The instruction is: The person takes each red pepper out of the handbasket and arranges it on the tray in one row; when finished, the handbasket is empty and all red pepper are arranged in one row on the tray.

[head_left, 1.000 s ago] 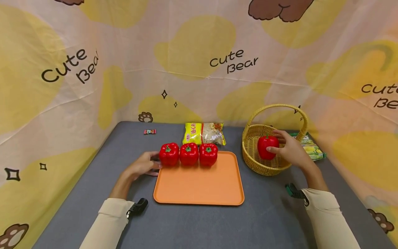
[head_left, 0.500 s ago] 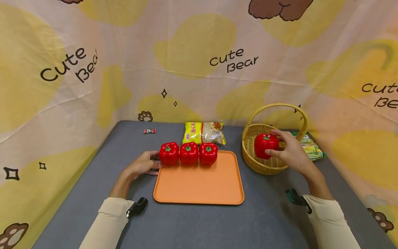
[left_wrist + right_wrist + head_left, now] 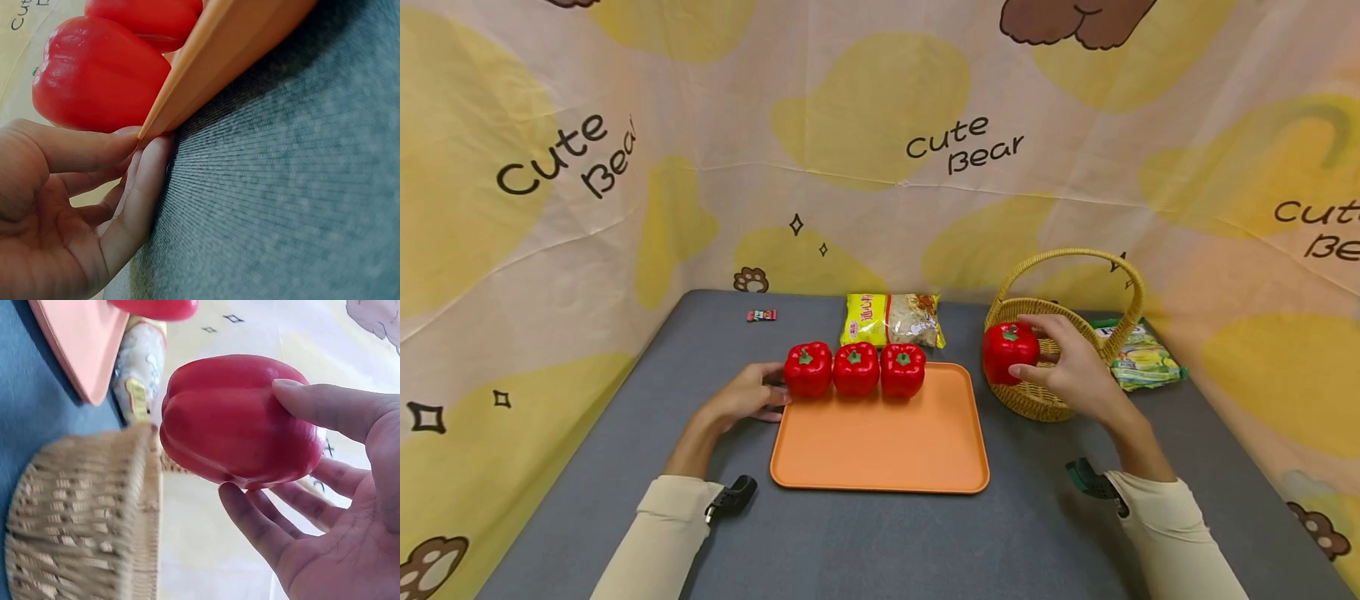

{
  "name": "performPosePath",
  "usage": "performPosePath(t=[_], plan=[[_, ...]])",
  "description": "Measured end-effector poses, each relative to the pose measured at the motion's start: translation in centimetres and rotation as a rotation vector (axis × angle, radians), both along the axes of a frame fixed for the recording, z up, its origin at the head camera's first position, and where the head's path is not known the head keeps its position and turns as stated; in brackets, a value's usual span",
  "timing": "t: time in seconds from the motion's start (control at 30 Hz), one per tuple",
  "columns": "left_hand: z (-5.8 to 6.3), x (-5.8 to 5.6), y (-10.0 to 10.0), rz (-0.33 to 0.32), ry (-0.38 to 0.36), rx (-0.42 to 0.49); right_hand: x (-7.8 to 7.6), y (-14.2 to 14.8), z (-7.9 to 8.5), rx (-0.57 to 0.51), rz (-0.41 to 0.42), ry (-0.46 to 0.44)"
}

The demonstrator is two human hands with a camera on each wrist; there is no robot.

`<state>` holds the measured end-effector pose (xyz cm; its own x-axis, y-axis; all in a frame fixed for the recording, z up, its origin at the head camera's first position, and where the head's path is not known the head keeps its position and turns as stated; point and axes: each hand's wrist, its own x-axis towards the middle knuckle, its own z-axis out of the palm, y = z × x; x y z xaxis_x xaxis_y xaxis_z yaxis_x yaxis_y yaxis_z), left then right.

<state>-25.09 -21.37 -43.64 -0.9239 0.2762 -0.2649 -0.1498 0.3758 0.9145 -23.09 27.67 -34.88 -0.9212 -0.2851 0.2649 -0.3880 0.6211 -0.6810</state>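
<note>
In the head view my right hand (image 3: 1071, 367) holds a red bell pepper (image 3: 1011, 353) at the left rim of a wicker basket (image 3: 1037, 407). The right wrist view shows this bell pepper (image 3: 237, 419) gripped between thumb and fingers, raised above the basket's rim (image 3: 134, 487). Three more red bell peppers (image 3: 856, 372) stand in a row along the back left of an orange tray (image 3: 880, 446). My left hand (image 3: 748, 396) is at the tray's left edge. Up close in the left wrist view, its thumb and fingers pinch the tray's rim (image 3: 164, 106) beside a bell pepper (image 3: 103, 75).
Behind the tray lies a yellow and clear food packet (image 3: 892, 321). A green packet (image 3: 1142, 357) lies right of the basket, whose tall handle (image 3: 1075, 252) arches over it. A small red wrapped item (image 3: 762, 315) is at the back left. Printed cloth (image 3: 865, 108) encloses the table.
My right hand has lifted the bell pepper from inside the basket and carried it left, over the basket's rim. The left hand, the tray and its bell peppers have stayed put.
</note>
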Motion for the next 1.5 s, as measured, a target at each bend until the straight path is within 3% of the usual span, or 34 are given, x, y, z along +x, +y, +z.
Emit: performPosePath(t=[0.57,0.77,1.2,1.5], plan=[[0.0,0.0,0.0,0.004,-0.001,-0.001,-0.6,-4.6,-2.7,0.027,0.049,-0.027],[0.0,0.0,0.0,0.005,0.0,0.004,-0.8,-5.6,-3.7,0.088,0.032,-0.021],[0.0,0.1,0.0,0.003,0.002,0.002,-1.3,-7.0,-5.0,0.09,0.039,-0.054],[0.0,0.1,0.0,0.003,0.003,0.003,-1.3,-7.5,-5.7,0.071,0.034,-0.02]])
